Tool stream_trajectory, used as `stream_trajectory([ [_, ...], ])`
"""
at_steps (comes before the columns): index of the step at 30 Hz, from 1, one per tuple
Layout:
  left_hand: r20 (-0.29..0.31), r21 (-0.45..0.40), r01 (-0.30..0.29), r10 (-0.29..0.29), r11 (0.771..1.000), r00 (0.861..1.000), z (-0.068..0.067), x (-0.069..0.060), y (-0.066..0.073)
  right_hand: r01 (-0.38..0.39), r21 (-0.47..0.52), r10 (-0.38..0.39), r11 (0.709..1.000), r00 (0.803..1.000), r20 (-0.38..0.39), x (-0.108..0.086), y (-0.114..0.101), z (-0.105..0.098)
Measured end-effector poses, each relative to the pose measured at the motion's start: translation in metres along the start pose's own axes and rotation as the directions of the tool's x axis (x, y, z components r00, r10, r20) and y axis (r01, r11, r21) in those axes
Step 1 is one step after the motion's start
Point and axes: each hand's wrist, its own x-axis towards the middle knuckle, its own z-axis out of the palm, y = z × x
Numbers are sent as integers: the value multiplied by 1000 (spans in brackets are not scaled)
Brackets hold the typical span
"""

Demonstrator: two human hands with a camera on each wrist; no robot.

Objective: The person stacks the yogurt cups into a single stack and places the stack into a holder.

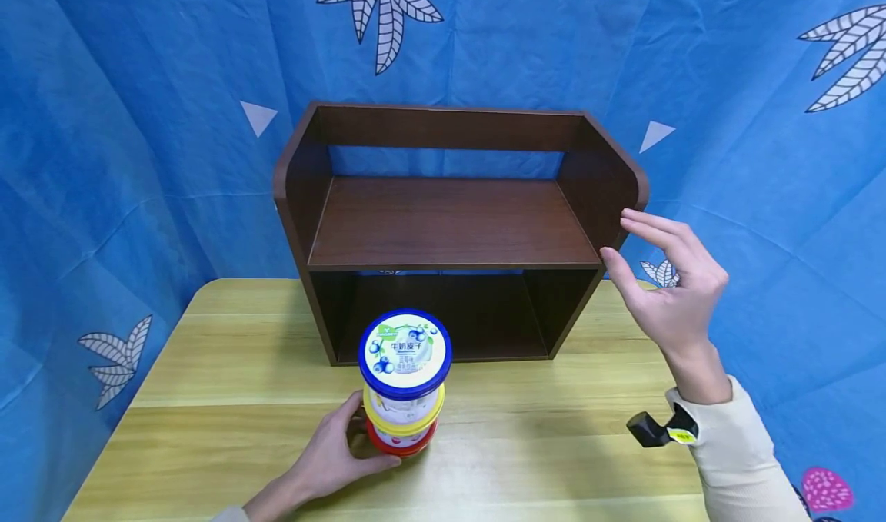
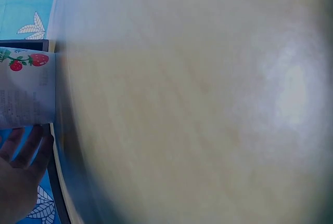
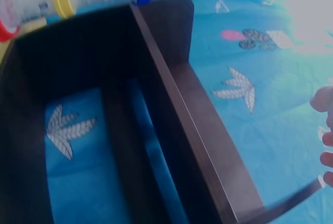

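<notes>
From where I stand, three tubs are piled upright on the wooden table [image 1: 554, 430], just in front of the dark brown shelf [image 1: 443, 218] and left of its middle. The tub with a blue lid [image 1: 405, 353] is on top, the one with a yellow lid [image 1: 405, 428] sits under it, and the one with a red lid [image 1: 404, 451] is lowest. The person's left hand [image 1: 331, 453] curves round the lower left of the pile, thumb in front by the red lid; I can't tell whether those fingers actually grip. The right hand [image 1: 678, 276] is raised near the shelf's right side, fingers straight and thumb spread well away from them. A blue curtain [image 1: 138, 84] printed with white leaves hangs behind.
</notes>
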Motion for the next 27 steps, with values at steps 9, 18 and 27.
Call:
stream_trajectory([
  [9,0,3,20,-20,1000,1000,0,0,1,-11,-90,7,996,999,-38,15,15,-6],
  [18,1,1,17,-17,1000,1000,0,0,0,6,-169,-3,986,1000,16,23,30,-6],
  [27,14,11,39,-40,999,999,-1,1,2,24,-170,-17,985,999,41,26,43,-4],
])
